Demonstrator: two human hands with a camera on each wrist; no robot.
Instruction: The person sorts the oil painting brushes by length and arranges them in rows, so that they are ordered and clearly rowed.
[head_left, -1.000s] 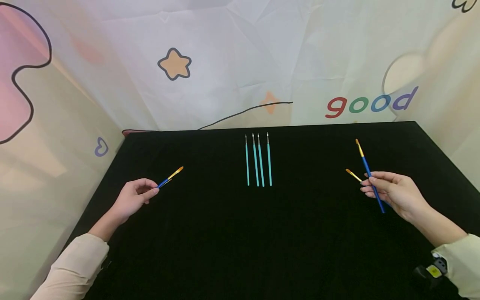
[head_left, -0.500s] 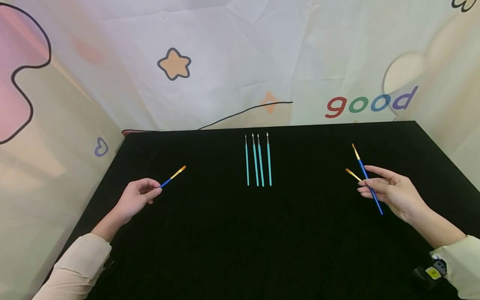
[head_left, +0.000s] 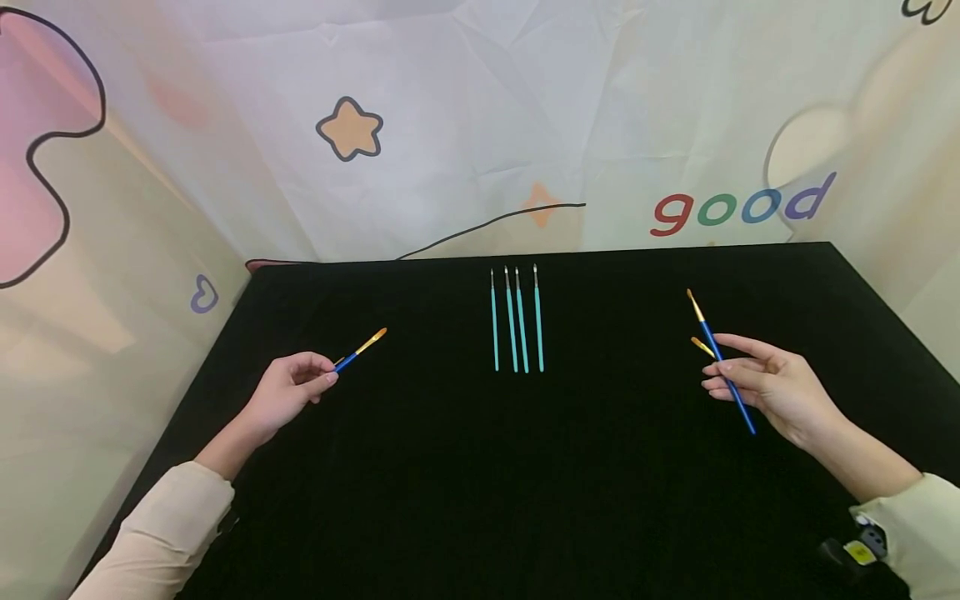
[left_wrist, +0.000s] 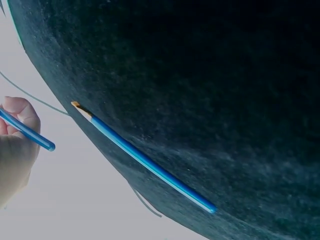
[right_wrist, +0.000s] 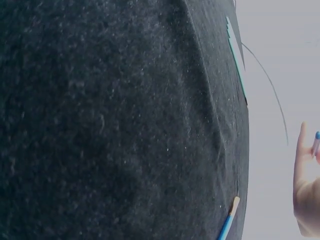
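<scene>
My left hand (head_left: 288, 392) pinches a blue-handled paintbrush (head_left: 360, 352), its orange tip pointing up and right. In the left wrist view, that hand shows at the left edge, and a second blue paintbrush (left_wrist: 150, 162) lies on the black cloth. Over on the right, my right hand (head_left: 787, 396) holds another blue paintbrush (head_left: 738, 400) between thumb and fingers, tip away from me. Behind that hand lies one more paintbrush (head_left: 702, 347) on the cloth, its handle mostly hidden; the right wrist view shows its tip end too.
Several thin teal paintbrushes (head_left: 512, 329) lie side by side at the back middle of the black cloth (head_left: 480, 483), tips toward the rear edge. A printed curtain (head_left: 465, 125) stands behind and along both sides.
My left hand has moved right and slightly up with its paintbrush. My right hand has drifted left with its own. The brushes on the cloth stay put.
</scene>
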